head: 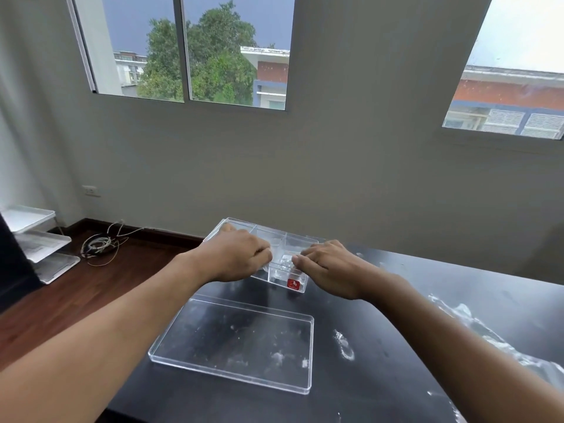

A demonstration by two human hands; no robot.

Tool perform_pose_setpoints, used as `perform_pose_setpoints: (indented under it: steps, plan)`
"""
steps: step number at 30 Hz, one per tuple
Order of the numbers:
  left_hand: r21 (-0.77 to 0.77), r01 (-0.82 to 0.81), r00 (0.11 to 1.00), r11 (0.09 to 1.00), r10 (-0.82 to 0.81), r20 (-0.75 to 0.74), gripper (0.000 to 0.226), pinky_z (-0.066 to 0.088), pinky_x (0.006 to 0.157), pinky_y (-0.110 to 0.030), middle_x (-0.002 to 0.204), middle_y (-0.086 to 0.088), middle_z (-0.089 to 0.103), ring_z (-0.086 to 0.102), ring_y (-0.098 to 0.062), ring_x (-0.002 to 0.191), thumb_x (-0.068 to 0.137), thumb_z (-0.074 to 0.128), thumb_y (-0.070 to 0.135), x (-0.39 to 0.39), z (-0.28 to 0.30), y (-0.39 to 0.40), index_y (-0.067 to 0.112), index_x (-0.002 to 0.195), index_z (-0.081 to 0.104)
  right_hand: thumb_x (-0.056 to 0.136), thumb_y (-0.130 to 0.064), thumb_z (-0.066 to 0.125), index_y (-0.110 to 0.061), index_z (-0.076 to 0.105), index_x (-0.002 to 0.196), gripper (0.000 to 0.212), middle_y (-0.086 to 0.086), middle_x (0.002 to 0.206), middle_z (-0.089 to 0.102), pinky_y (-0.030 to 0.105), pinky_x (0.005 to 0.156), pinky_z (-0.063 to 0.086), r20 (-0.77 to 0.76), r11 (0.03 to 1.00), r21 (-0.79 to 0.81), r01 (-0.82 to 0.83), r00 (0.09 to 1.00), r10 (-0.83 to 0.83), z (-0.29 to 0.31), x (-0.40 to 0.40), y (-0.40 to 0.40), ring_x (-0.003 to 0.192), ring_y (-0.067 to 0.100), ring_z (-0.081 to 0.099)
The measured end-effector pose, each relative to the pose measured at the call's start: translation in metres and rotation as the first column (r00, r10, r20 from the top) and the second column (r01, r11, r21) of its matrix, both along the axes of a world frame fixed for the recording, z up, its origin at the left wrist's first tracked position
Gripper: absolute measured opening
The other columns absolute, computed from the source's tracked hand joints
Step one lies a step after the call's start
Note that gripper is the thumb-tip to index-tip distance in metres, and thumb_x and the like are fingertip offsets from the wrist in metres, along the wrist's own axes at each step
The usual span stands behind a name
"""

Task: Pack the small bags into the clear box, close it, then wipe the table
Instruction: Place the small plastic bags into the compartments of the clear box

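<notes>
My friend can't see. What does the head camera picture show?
Two bare hands, left hand and right hand, reach into an open clear divided box on a black table. Its clear lid lies flat nearer the person.

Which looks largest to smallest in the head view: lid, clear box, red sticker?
1. Lid, though it lies nearer the camera, so its true size against the box is unsure.
2. Clear box, partly covered by hands.
3. Red sticker.

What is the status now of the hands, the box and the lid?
Left hand and right hand both over open clear box. Lid off, flat on table. Nothing in the way.
</notes>
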State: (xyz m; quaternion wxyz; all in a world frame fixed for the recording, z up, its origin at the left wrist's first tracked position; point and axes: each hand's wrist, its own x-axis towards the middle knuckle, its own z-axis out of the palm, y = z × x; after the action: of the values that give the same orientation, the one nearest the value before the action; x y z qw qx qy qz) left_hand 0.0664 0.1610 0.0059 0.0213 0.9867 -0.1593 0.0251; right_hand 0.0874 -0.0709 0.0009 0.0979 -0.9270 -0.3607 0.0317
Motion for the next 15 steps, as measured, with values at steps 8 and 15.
perform_pose_setpoints:
  steps: [8, 15]
  plan:
    - [0.116, -0.009, 0.937, 0.993, -0.032, 0.347, 0.038, 0.029, 0.103, -0.043, 0.109, 0.013, 0.071, 0.062, -0.01, 0.104, 0.103, 0.032, 0.041, -0.018, 0.016, -0.016, 0.03, 0.106, 0.068, 0.101, -0.061, 0.035, -0.035, 0.075, 0.114, 0.049, -0.018, 0.135, 0.061, 0.031, 0.114, 0.023, 0.114, 0.963, 0.266, 0.047, 0.99, -0.08, 0.016, -0.036, -0.057, 0.132, 0.002, 0.043]
    - [-0.107, 0.298, 0.885, 0.948, -0.233, 0.403, 0.03, 0.041, 0.092, -0.038, 0.11, 0.015, 0.072, 0.064, -0.011, 0.102, 0.097, 0.048, 0.047, -0.04, 0.023, -0.098, 0.034, 0.116, 0.068, 0.097, -0.047, 0.064, -0.037, 0.075, 0.109, 0.019, -0.016, 0.119, 0.066, 0.036, 0.106, 0.042, 0.104, 0.936, 0.19, 0.298, 0.941, -0.321, 0.037, -0.078, -0.163, 0.116, 0.008, 0.06]
